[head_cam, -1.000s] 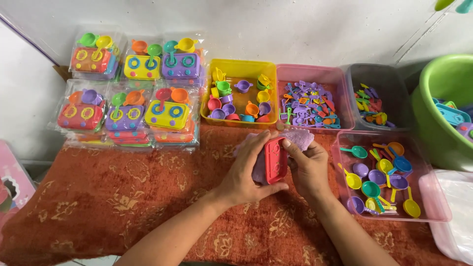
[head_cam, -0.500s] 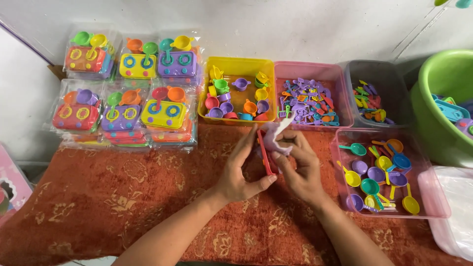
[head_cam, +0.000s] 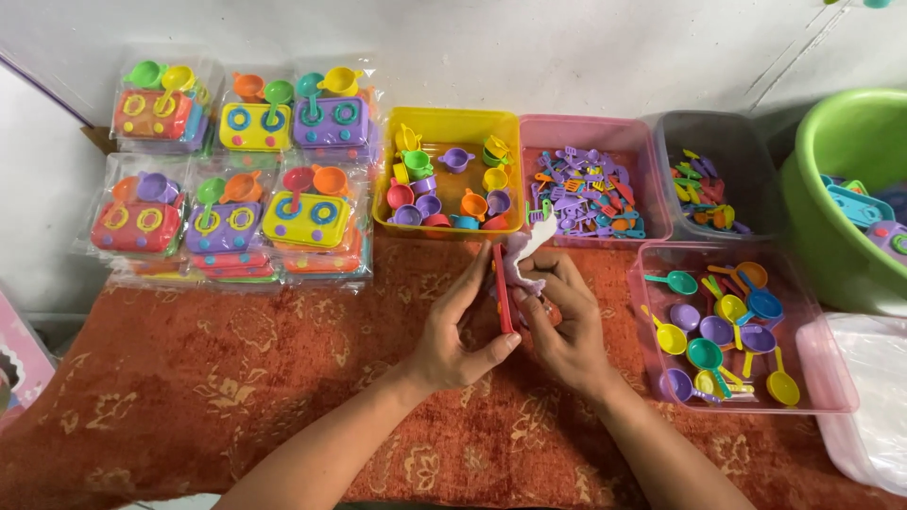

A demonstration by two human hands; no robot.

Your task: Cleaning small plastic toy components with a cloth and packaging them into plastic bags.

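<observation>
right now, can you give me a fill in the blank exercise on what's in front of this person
1. Both hands, left hand and right hand, hold a flat toy piece coloured ____.
2. The toy cups and pots lie in a tub coloured ____.
3. The toy pans lie in a clear pink tub on the person's ____ side.
4. The wrapped toy stove sets are stacked on the person's ____ side.

Missing words: red; yellow; right; left

Red toy stove (head_cam: 500,288) — upright, edge-on
</observation>
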